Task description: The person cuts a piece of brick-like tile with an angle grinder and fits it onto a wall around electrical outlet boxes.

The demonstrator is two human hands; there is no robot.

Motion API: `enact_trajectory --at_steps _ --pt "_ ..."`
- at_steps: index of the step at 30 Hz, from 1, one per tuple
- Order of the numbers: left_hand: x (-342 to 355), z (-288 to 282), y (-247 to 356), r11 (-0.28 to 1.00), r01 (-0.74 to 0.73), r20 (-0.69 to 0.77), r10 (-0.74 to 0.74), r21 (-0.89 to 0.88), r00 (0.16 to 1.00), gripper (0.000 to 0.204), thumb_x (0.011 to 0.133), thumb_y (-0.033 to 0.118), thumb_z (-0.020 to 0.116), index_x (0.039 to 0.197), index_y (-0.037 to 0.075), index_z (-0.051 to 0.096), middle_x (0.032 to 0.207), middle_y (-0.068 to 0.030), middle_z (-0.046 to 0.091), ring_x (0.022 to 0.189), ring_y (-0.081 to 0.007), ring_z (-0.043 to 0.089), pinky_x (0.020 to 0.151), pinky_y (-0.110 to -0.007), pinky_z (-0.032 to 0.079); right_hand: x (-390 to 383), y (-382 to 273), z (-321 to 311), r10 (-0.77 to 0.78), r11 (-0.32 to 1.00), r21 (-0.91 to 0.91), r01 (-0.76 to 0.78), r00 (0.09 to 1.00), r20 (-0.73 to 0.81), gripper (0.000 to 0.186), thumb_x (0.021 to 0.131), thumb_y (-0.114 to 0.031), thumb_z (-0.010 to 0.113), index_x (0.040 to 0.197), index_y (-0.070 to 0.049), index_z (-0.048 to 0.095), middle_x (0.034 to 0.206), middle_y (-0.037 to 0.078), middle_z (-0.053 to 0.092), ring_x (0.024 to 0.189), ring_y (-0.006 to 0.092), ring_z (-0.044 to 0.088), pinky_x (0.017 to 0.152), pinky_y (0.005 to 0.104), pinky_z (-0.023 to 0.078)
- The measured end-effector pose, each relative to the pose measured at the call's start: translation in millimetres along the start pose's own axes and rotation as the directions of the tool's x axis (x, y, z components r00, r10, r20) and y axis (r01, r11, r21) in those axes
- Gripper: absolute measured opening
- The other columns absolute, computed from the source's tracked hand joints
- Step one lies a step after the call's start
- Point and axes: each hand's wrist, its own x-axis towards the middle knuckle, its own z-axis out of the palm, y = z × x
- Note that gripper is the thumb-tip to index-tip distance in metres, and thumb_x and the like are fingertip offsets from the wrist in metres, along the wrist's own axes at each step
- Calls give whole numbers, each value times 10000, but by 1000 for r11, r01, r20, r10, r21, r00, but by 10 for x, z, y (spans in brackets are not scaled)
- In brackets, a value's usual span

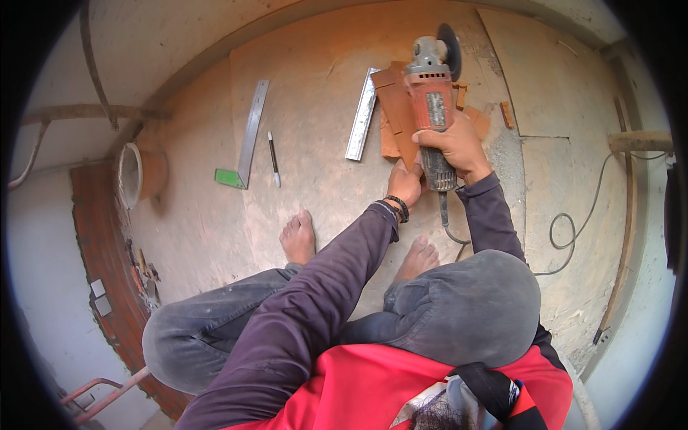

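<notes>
In my right hand (464, 147) is a red and grey angle grinder (436, 107), the fingers wrapped round its body. Its dark disc (450, 51) points away from me, at the far end. The fingers of my left hand (405, 185) are closed on the narrow near end of a brown tile piece (396, 107), just left of the grinder. Part of that tile is hidden behind the grinder, and more brown pieces lie beneath it. Whether the disc touches anything cannot be made out.
A silver straightedge (362, 118) lies left of the tile. Farther left are a green-handled try square (252, 132) and a marker pen (273, 158). A bucket (152, 175) lies on its side by the wall. Tile offcuts (477, 123) and a looping power cord (566, 240) are on the right.
</notes>
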Motion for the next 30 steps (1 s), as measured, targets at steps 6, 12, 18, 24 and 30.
enact_trajectory --at_steps 6,12,18,24,30 --pt "-165 -7 111 994 55 81 -47 -96 996 190 1015 112 551 1196 64 581 1082 -27 660 921 -131 653 809 -298 537 194 -13 125 -1 966 -260 9 1000 31 430 688 -244 836 986 12 662 835 61 688 690 161 632 669 334 518" --pt "-207 -164 53 997 -46 83 41 66 996 144 968 51 558 1084 5 632 938 -61 680 826 -153 666 761 -303 552 388 169 343 51 956 -288 -46 999 8 488 597 -297 860 856 90 710 835 219 722 738 306 709 703 372 550" --pt "-96 -102 83 995 -78 104 72 62 992 159 941 13 609 1096 5 642 1041 -63 675 915 -187 674 814 -342 565 516 224 328 3 959 -283 -8 1000 -18 422 599 -238 855 873 45 705 786 150 707 689 242 671 668 342 530" --pt "-140 -110 27 972 20 88 1 -236 996 134 950 -12 599 1079 24 612 1069 -52 661 1013 -191 667 884 -341 567 570 193 329 51 964 -257 -62 997 -50 422 592 -249 858 842 56 706 791 152 705 689 237 659 679 343 527" --pt "-111 -140 -12 987 -87 140 106 -133 984 139 947 7 632 1080 42 610 1061 -42 658 1020 -184 666 885 -334 574 622 274 382 54 982 -182 -53 999 1 393 617 -184 854 865 70 685 780 145 697 636 213 658 610 348 534"
